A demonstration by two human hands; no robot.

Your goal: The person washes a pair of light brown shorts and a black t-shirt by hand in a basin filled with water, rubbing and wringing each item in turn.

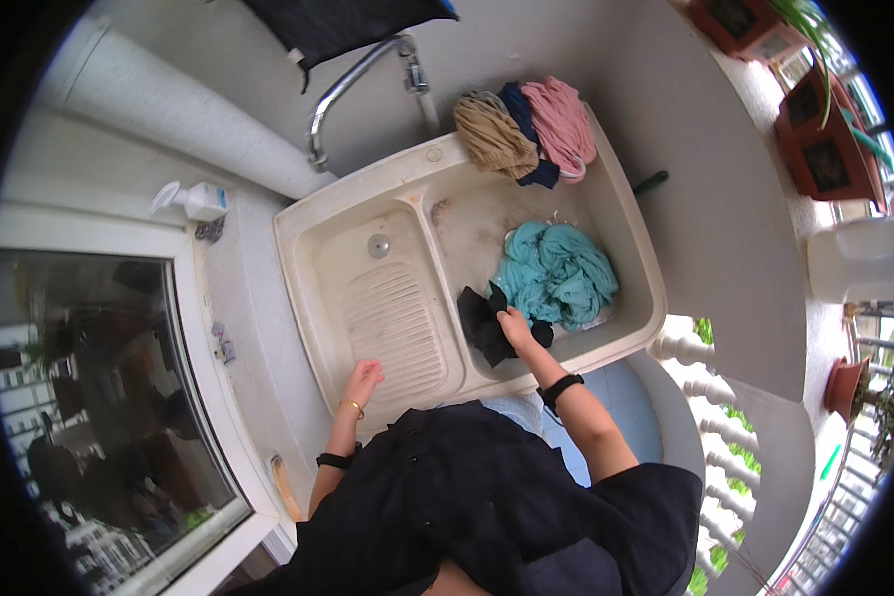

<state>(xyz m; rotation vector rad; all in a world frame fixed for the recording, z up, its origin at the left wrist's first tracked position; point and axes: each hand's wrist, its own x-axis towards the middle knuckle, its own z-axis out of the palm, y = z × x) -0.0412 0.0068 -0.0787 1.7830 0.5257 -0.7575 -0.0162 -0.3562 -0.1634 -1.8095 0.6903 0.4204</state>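
Note:
My right hand grips a black cloth in the right basin of a cream laundry sink. Part of that cloth hangs against the divider side of the basin. Touching it is a wet, bunched teal cloth lying on the basin floor. My left hand is held over the near left part of the ribbed washboard, fingers apart and holding nothing. Tan, navy and pink cloths are draped over the sink's far right corner.
A chrome faucet arches over the far left rim, below a hanging black cloth. On the left ledge stands a white pump bottle beside a glazed window. Plant pots and a translucent plastic jug line the right ledge.

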